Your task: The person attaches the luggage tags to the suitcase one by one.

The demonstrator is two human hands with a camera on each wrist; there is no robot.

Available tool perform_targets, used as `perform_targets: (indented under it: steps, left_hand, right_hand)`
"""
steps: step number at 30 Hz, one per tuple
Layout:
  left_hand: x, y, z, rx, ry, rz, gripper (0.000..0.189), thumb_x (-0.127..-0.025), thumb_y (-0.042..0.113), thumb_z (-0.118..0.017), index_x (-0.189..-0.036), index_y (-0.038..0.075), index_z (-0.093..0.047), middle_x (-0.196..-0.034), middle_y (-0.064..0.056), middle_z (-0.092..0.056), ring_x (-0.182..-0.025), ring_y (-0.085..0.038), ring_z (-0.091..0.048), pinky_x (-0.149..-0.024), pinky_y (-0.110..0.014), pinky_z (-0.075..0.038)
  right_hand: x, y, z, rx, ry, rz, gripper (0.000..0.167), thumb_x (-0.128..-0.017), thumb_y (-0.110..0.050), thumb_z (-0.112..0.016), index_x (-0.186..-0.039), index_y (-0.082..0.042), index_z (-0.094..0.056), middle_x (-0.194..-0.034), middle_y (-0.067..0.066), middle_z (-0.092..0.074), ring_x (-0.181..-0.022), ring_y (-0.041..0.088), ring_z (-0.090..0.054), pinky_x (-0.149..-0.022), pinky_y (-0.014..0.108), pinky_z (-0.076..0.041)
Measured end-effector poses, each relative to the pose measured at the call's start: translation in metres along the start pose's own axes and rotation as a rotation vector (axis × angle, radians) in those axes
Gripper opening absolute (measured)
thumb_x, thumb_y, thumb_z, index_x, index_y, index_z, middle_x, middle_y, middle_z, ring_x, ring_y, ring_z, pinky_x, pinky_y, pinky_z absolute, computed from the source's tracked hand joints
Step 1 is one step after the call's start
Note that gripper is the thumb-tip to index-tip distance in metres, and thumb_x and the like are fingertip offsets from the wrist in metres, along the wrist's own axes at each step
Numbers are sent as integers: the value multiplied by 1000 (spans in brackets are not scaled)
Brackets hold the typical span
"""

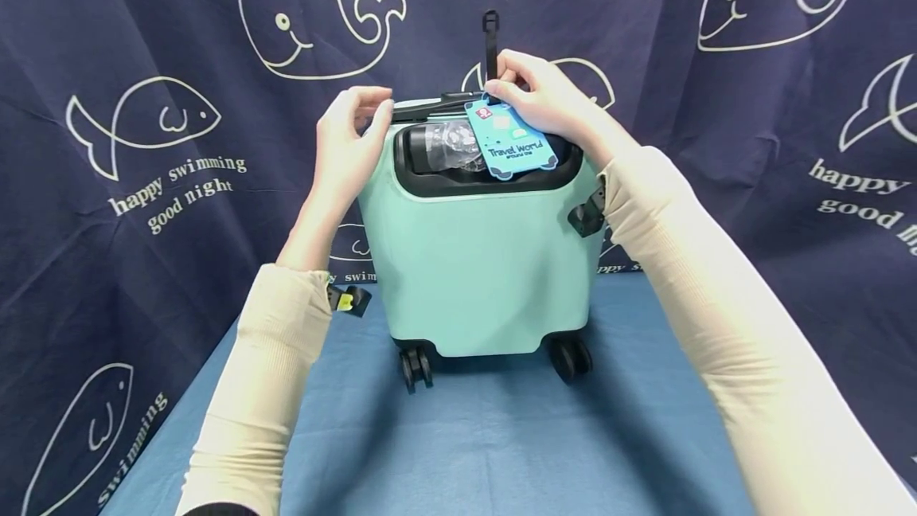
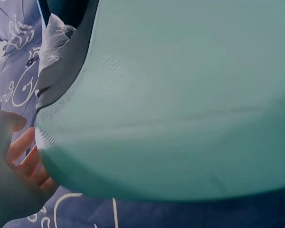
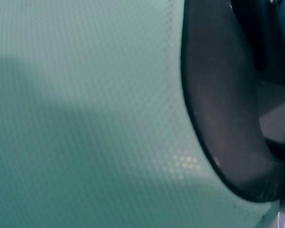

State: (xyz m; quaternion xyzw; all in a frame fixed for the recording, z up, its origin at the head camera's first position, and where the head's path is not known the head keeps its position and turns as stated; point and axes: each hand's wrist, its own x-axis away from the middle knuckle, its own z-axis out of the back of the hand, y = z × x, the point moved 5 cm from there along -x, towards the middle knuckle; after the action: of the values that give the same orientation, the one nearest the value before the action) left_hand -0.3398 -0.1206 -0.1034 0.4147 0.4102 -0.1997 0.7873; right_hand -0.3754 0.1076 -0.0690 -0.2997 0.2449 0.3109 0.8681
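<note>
Sleeves [image 1: 275,341] flank a suitcase [image 1: 480,269], right hand [image 1: 542,94] above pinching strap [image 1: 491,50], left hand's [image 1: 347,134] grip unclear.

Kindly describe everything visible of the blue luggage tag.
The tag is a light-blue, plastic-looking card with darker lower corners, red and pale patches, and dark "Travel World" lettering. It hangs tilted over the black recess of the suitcase, overlapping clear wrapping. Its top is by the right hand, which pinches a black strap; contact with the tag is unclear.

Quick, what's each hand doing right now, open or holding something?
Left hand: fingers bent near a top corner of the suitcase; whether it grips anything cannot be told.
Right hand: closed, pinching the black strap.
</note>
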Motion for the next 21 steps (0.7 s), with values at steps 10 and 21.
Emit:
perform_targets:
  steps: [10, 21]
  left_hand:
    - [-38, 20, -30, -57, -123, 17, 24, -93, 21, -55, -109, 7, -66, -109, -6, -67, -101, -14, -61, -91, -22, -43]
    - [-61, 25, -65, -121, -319, 38, 24, -96, 24, -50, -104, 9, -67, -91, -4, -74, -90, -6, -66, -82, -18, -42]
  right_hand:
    - [0, 1, 1, -3, -4, 2, 22, -95, -21, -53, -81, -5, -50, -77, 1, -49, -79, 14, -44, -73, 22, -27]
    - [0, -1, -2, -24, -9, -6, 21, -95, -21, -53, -81, -6, -51, -77, 1, -48, -79, 14, -45, -73, 23, -28]
